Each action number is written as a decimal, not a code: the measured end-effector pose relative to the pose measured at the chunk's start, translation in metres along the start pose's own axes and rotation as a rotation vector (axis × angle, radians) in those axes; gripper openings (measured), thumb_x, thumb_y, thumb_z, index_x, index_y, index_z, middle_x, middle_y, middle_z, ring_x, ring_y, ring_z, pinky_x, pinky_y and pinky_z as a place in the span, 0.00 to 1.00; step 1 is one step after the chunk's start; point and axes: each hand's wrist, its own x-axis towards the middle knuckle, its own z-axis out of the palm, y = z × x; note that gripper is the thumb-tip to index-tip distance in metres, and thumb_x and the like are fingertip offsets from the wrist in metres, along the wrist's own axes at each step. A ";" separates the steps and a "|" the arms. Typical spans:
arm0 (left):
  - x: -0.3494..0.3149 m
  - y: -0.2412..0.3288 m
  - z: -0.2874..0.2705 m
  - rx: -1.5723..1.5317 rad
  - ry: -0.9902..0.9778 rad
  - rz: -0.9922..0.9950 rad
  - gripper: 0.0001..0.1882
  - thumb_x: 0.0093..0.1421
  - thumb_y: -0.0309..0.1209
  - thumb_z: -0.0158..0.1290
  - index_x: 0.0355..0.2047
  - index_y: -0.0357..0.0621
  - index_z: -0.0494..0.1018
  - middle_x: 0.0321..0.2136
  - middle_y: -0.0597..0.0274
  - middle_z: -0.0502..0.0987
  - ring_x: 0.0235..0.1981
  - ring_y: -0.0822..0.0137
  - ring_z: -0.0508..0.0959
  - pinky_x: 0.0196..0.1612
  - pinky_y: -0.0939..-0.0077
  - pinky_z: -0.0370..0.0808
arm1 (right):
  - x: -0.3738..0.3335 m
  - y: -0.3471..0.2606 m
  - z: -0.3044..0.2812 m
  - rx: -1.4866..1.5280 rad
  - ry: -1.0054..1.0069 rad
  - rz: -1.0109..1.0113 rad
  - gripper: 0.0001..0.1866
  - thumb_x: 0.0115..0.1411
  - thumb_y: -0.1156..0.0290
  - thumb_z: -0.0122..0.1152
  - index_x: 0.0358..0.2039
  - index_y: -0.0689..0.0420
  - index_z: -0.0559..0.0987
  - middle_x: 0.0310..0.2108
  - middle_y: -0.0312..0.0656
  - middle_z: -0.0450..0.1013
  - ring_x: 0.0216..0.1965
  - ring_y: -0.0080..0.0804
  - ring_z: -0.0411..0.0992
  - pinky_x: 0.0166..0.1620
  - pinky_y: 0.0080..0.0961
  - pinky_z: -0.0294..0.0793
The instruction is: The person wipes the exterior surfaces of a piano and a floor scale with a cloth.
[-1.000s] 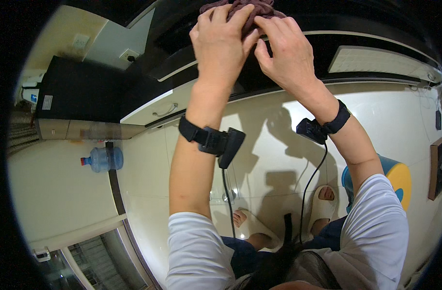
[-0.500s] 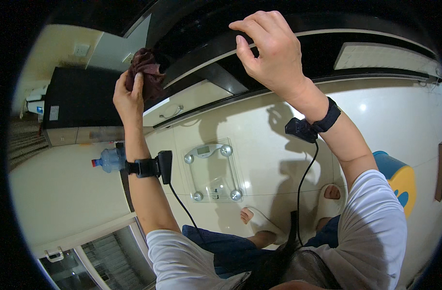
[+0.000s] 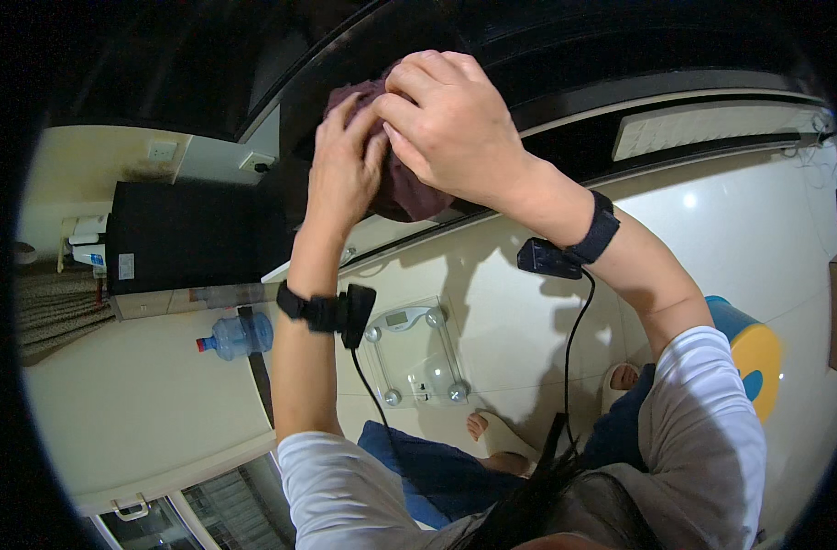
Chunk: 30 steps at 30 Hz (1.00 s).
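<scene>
A crumpled maroon cloth [image 3: 413,194] is held up in front of the dark counter, partly covered by both hands. My left hand [image 3: 341,170] is closed on its left side, fingers bent into the fabric. From the right, my right hand [image 3: 464,128] reaches over, its curled fingers closed on the upper part of the cloth, close to the left fingertips. The lower end of the fabric hangs loose below the right hand. Each wrist wears a black strap with a small cabled box.
Along the far side runs a glossy black counter [image 3: 565,69]. A black cabinet [image 3: 185,234] stands at the left, with a blue water bottle [image 3: 240,337] below it. On the tiled floor lie a glass bathroom scale [image 3: 418,357] and, at right, a blue and yellow stool [image 3: 753,357].
The cloth has moved right in my left hand and spread out somewhat. My right hand, empty before, has come left and taken hold of it. The view has shifted slightly.
</scene>
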 end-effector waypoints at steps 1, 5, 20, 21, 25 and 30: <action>0.011 -0.007 0.001 0.015 0.032 -0.039 0.19 0.60 0.30 0.52 0.52 0.51 0.71 0.56 0.46 0.65 0.56 0.45 0.66 0.57 0.60 0.65 | 0.004 0.003 0.004 -0.007 0.000 0.001 0.07 0.46 0.68 0.62 0.26 0.56 0.79 0.31 0.39 0.71 0.42 0.36 0.69 0.50 0.36 0.66; 0.029 -0.015 0.012 0.161 0.130 -0.041 0.30 0.61 0.38 0.53 0.62 0.54 0.59 0.59 0.35 0.58 0.58 0.39 0.63 0.59 0.55 0.63 | -0.001 0.029 0.014 -0.115 -0.039 0.053 0.07 0.45 0.69 0.61 0.26 0.56 0.78 0.32 0.41 0.71 0.44 0.37 0.69 0.56 0.41 0.62; 0.046 -0.047 0.005 0.162 -0.192 -0.019 0.21 0.67 0.44 0.43 0.56 0.52 0.70 0.65 0.52 0.54 0.65 0.50 0.57 0.64 0.57 0.58 | -0.015 0.023 0.029 -0.250 -0.065 0.237 0.09 0.55 0.67 0.58 0.30 0.57 0.82 0.34 0.43 0.75 0.51 0.40 0.68 0.65 0.63 0.46; 0.042 -0.046 0.005 0.158 -0.195 -0.018 0.21 0.67 0.44 0.43 0.56 0.52 0.70 0.65 0.52 0.54 0.65 0.50 0.57 0.64 0.57 0.58 | -0.016 0.022 0.031 -0.264 -0.030 0.244 0.08 0.55 0.67 0.59 0.30 0.57 0.82 0.34 0.42 0.75 0.51 0.40 0.68 0.65 0.64 0.45; 0.043 -0.032 0.009 0.113 -0.216 0.045 0.23 0.65 0.48 0.44 0.56 0.55 0.71 0.67 0.55 0.52 0.66 0.51 0.54 0.65 0.51 0.55 | -0.018 0.028 0.029 -0.259 -0.067 0.268 0.08 0.54 0.67 0.59 0.30 0.56 0.83 0.34 0.41 0.75 0.51 0.40 0.68 0.64 0.66 0.43; 0.076 -0.034 0.032 0.115 -0.139 0.107 0.24 0.65 0.48 0.44 0.54 0.49 0.72 0.62 0.51 0.60 0.62 0.51 0.61 0.63 0.56 0.59 | -0.014 0.025 0.030 -0.276 -0.094 0.242 0.09 0.54 0.66 0.60 0.32 0.57 0.83 0.34 0.42 0.75 0.51 0.41 0.68 0.64 0.68 0.43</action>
